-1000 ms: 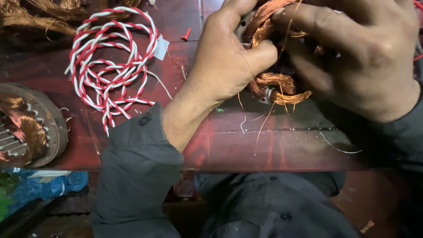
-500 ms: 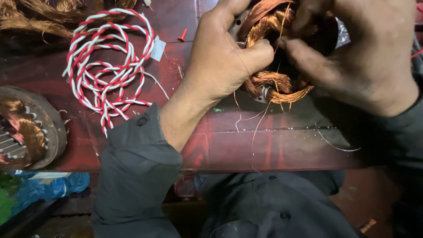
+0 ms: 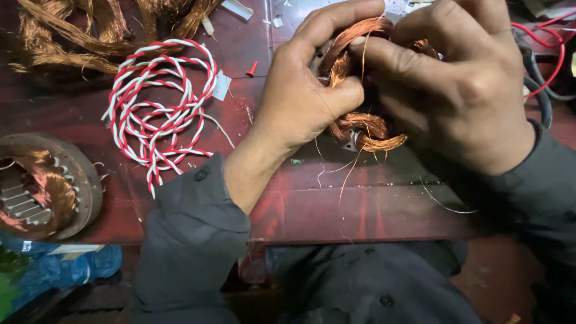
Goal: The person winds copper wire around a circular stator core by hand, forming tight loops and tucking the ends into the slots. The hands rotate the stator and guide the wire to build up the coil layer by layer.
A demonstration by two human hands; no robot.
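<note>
Both my hands are closed around a round motor part wound with copper wire (image 3: 360,123) that rests on the dark red bench (image 3: 372,210). My left hand (image 3: 306,96) grips its left side, thumb pressed onto the copper coil. My right hand (image 3: 462,90) covers the right side, and its fingers pinch a bundle of the copper strands at the top. Loose thin copper strands hang down from the coil toward the bench edge. Most of the part's body is hidden under my hands.
A coil of red-and-white twisted wire (image 3: 162,102) lies to the left. Tangled old copper wire (image 3: 90,30) is piled at the top left. Another round stator with copper (image 3: 42,186) sits at the left edge. Red and black cables (image 3: 540,66) run at the right. Blue plastic (image 3: 54,270) lies below.
My hands have shifted slightly on the coil: the right fingers have moved left over the top strands and the left thumb now presses the copper. The part stays in place.
</note>
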